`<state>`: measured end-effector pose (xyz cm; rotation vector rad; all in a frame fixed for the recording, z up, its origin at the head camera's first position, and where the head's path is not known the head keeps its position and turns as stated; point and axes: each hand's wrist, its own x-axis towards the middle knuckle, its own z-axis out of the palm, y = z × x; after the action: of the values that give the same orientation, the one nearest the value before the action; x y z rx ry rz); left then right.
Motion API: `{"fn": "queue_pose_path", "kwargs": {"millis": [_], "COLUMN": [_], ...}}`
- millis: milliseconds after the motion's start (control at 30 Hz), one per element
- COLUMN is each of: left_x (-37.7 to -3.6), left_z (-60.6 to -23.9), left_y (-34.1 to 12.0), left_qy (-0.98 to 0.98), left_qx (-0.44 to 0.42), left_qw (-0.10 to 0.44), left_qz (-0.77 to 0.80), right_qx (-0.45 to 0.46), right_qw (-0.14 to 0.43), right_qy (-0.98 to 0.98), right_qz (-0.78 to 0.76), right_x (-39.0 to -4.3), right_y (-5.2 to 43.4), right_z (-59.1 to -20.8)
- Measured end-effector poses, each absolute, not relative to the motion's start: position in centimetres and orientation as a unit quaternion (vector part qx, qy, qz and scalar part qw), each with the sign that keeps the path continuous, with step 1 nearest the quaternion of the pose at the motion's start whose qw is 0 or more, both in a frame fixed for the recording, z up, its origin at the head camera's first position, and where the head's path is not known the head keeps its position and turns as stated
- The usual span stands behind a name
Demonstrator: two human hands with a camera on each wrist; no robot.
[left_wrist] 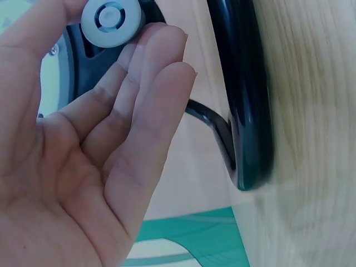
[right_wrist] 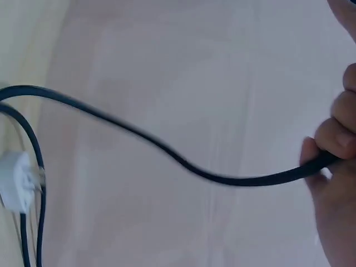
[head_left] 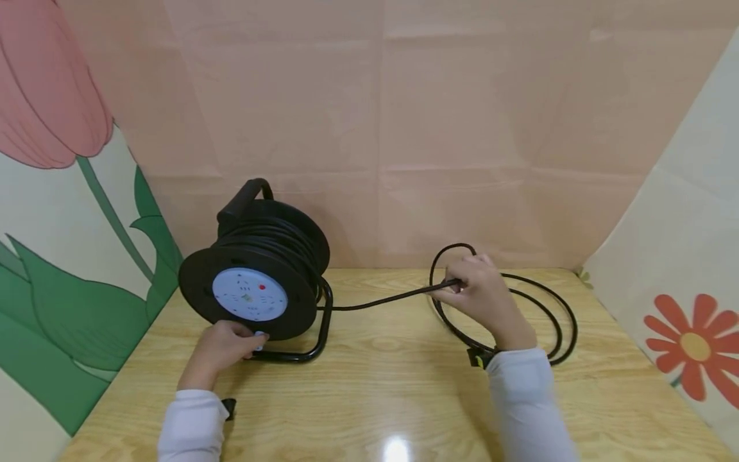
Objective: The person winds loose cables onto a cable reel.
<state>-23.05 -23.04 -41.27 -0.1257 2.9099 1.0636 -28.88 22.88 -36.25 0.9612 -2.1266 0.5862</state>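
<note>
A black cable reel (head_left: pixel 291 276) with a pale blue socket panel (head_left: pixel 250 294) stands at the left of the table, tilted in its tubular frame (head_left: pixel 327 321). Low on its front disc, my left hand (head_left: pixel 222 350) pinches a small round grey knob (left_wrist: pixel 111 22) between thumb and fingers. From the reel's right side a black cable (head_left: pixel 381 301) runs across to my right hand (head_left: pixel 482 292), which grips it above the table. Past that hand, the cable falls into loose loops (head_left: pixel 571 321). A white plug (right_wrist: pixel 15 181) with metal pins shows at the left of the right wrist view.
The wood-grain table (head_left: pixel 369 391) meets a plain pinkish backdrop (head_left: pixel 381 141) just behind the reel and loops. Side panels printed with a tulip (head_left: pixel 52 83) and a red flower (head_left: pixel 695 346) flank it. The reel's carrying handle (head_left: pixel 242 202) points up and back.
</note>
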Motion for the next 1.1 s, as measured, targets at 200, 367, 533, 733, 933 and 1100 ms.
{"fn": "queue_pose_path", "kwargs": {"millis": [200,367,533,733,933,1100], "left_x": [-22.9,-23.0,-23.2,-23.4,-23.2,-23.0], "left_z": [-41.3,-41.8,-42.1,-42.0,-41.8,-41.7], "left_y": [-24.1,-24.8,-25.5,-26.1,-26.7,-27.1], "left_qy": [0.935,0.926,0.923,0.930,0.944,0.949], "left_qx": [-0.056,-0.063,-0.062,-0.056,-0.054,-0.062], "left_qw": [0.031,0.035,0.025,0.015,-0.010,-0.033], "left_qz": [0.350,0.371,0.379,0.363,0.324,0.309], "right_qx": [0.342,0.352,0.318,0.285,0.310,0.349], "right_qw": [0.310,0.268,0.271,0.281,0.281,0.286], "right_qy": [-0.846,-0.847,-0.865,-0.881,-0.873,-0.861], "right_qz": [0.267,0.295,0.277,0.252,0.249,0.234], "right_x": [-28.5,-28.4,-28.5,-28.6,-28.9,-29.1], "right_y": [24.6,24.4,24.2,24.2,23.8,23.2], "right_z": [-35.5,-35.3,-35.6,-36.1,-36.2,-36.4]}}
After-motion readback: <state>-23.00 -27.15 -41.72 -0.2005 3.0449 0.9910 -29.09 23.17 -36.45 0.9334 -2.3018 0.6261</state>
